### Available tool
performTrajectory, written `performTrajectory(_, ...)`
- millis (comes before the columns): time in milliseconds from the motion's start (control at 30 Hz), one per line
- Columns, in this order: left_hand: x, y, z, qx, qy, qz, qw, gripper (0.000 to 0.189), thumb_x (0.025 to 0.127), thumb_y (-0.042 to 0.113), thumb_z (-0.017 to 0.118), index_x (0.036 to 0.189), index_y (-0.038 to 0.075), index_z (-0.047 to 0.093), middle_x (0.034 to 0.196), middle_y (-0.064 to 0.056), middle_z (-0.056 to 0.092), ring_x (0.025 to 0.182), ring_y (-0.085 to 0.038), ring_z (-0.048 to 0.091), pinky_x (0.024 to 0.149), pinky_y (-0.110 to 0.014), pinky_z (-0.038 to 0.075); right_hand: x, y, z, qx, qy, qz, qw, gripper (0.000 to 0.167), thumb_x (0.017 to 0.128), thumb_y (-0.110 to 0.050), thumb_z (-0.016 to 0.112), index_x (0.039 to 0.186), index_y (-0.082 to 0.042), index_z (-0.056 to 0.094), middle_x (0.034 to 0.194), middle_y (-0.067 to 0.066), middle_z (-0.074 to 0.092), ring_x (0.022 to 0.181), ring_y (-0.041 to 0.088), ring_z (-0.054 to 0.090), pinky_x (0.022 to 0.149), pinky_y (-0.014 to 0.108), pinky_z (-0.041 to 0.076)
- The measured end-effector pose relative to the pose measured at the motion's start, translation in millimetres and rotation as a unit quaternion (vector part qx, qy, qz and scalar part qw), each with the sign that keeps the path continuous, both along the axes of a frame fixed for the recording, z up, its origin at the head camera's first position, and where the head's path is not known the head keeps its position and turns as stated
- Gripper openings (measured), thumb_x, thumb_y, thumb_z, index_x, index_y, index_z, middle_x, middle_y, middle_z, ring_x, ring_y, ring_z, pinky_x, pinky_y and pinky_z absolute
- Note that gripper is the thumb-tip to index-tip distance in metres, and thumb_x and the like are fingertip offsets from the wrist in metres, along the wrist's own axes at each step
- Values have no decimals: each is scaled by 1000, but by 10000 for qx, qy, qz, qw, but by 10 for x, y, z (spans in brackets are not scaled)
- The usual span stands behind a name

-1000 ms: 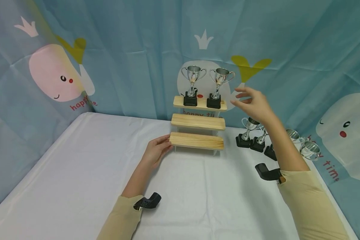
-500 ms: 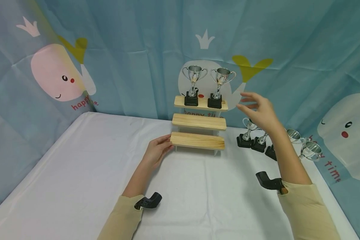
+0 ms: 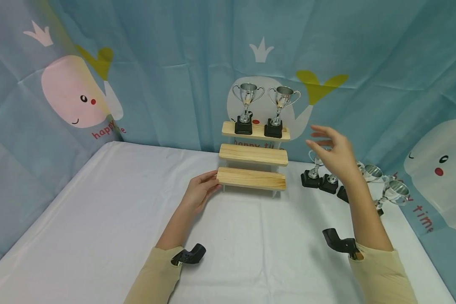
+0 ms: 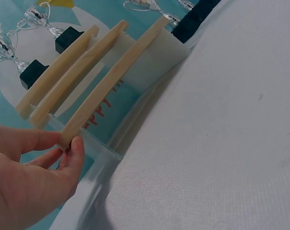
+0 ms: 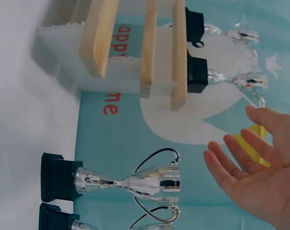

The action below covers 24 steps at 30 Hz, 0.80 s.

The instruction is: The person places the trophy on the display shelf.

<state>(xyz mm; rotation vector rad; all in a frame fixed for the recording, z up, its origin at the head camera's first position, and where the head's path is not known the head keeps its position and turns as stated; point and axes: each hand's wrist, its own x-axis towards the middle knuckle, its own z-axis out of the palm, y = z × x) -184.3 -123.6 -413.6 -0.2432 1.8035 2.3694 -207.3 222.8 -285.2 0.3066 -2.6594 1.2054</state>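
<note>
A three-step display stand with wooden boards [image 3: 251, 179] and translucent side supports stands by the backdrop. My left hand [image 3: 199, 192] pinches the left end of its lowest board between thumb and fingers, as the left wrist view [image 4: 35, 179] shows. Two silver two-handled trophy cups, one at left [image 3: 246, 101] and one at right [image 3: 281, 105], stand upright on black bases on the top board. My right hand [image 3: 335, 154] hangs in the air right of the stand, fingers loosely bent and holding nothing. Below it, a trophy cup [image 5: 154, 186] stands on the table.
Several more silver trophy cups stand in a slanting row at the right, partly hidden by my right forearm; the nearest cup [image 3: 394, 193] is by the table's right edge. A white cloth [image 3: 98, 219] covers the table. A blue printed curtain [image 3: 155, 84] hangs behind.
My right hand has moved down and slightly right, away from the right trophy on the top board and toward the row of cups. The left hand keeps its hold on the stand.
</note>
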Motion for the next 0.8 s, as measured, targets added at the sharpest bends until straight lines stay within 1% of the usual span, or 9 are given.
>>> performTrajectory(233, -8, 1, -26, 13, 19, -18, 10000, 46, 107, -7, 51, 152, -10, 46, 145, -25, 52, 115, -20, 62, 95, -19, 60, 63, 33, -132, -105, 241, -189, 9995, 56, 107, -22, 65, 156, -2, 48, 149, 29, 55, 131, 52, 56, 106, 64, 52)
performTrajectory(267, -8, 1, -29, 16, 39, -25, 10000, 46, 107, -7, 51, 152, -11, 46, 145, -26, 52, 115, -20, 62, 95, -19, 60, 77, 42, -152, -112, 267, -224, 9993, 55, 107, -22, 65, 156, -2, 48, 149, 29, 55, 130, 51, 56, 104, 62, 54)
performTrajectory(333, -6, 2, -31, 24, 48, -20, 10000, 46, 107, -8, 51, 152, -11, 46, 145, -26, 52, 113, -19, 63, 94, -19, 60, 108, 64, -191, -91, 305, -300, 9990, 55, 107, -24, 65, 156, -3, 49, 149, 28, 56, 129, 50, 57, 100, 50, 57)
performTrajectory(400, -6, 2, -34, 24, 53, -16, 10000, 46, 107, -8, 51, 152, -11, 46, 144, -26, 52, 112, -18, 63, 94, -18, 60, 144, 86, -227, -82, 338, -363, 9987, 55, 107, -24, 66, 156, -5, 50, 149, 26, 57, 129, 47, 58, 95, 40, 57)
performTrajectory(433, -7, 3, -35, 26, 55, -15, 10000, 46, 106, -8, 51, 152, -12, 46, 144, -26, 52, 112, -18, 63, 94, -18, 60, 160, 95, -244, -89, 357, -399, 9985, 55, 107, -24, 66, 156, -5, 50, 149, 26, 57, 129, 47, 59, 95, 39, 57)
performTrajectory(500, -8, 3, -35, 30, 43, -15, 10000, 46, 106, -8, 52, 152, -11, 47, 145, -25, 52, 112, -18, 63, 94, -18, 60, 190, 110, -275, -114, 383, -472, 9981, 55, 107, -24, 66, 156, -5, 50, 149, 25, 56, 129, 45, 59, 98, 43, 58)
performTrajectory(567, -9, 1, -35, 32, 46, -21, 10000, 46, 106, -8, 51, 152, -11, 46, 145, -26, 52, 112, -18, 63, 94, -18, 60, 211, 121, -303, -196, 410, -521, 9976, 55, 107, -23, 65, 156, -4, 49, 149, 26, 56, 130, 46, 58, 104, 56, 56)
performTrajectory(633, -7, -1, -31, 37, 50, -23, 10000, 46, 106, -8, 51, 152, -11, 46, 145, -26, 51, 113, -19, 63, 95, -18, 60, 234, 128, -329, -266, 418, -620, 9968, 55, 107, -22, 65, 156, -3, 49, 149, 27, 55, 131, 46, 57, 107, 67, 50)
performTrajectory(800, 0, 0, -25, 13, 67, -21, 10000, 46, 107, -8, 51, 152, -11, 46, 145, -26, 51, 117, -21, 62, 95, -18, 60, 271, 146, -397, -391, 322, -873, 9949, 55, 107, -24, 65, 156, -3, 49, 150, 28, 54, 134, 48, 53, 110, 68, 48)
